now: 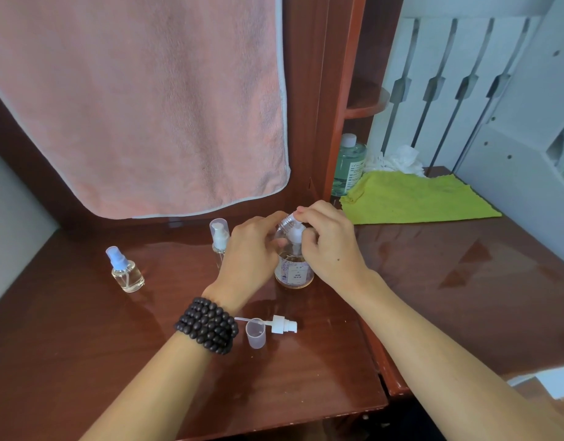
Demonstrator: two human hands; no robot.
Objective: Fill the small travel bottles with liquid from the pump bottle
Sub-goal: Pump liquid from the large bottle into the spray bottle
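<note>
A pink towel hangs over the back of the dark wooden desk, and a green cloth lies toward the desk's back right corner, with a capped green bottle behind it.

The pump bottle stands near the middle of the desk, close to the back edge. Above its white pump head a small clear travel bottle is held tilted, mouth toward the nozzle. The left hand curls around the pump bottle's shoulder and steadies the small bottle from the left; the right hand pinches the small bottle's upper end with fingertips while its lower fingers close around the pump. Exactly which finger presses the pump is hidden.

Another travel bottle with a clear cap stands just left of the left hand, and a blue-capped spray bottle stands nearer the left edge. A removed spray top and a small clear cap lie toward the front edge.

To fill well, keep the small bottle's mouth tight against the nozzle, brace the pump bottle so it cannot skid on the glossy surface, and press in short, slow strokes. Stop below the neck, so the spray top goes back without overflow.
</note>
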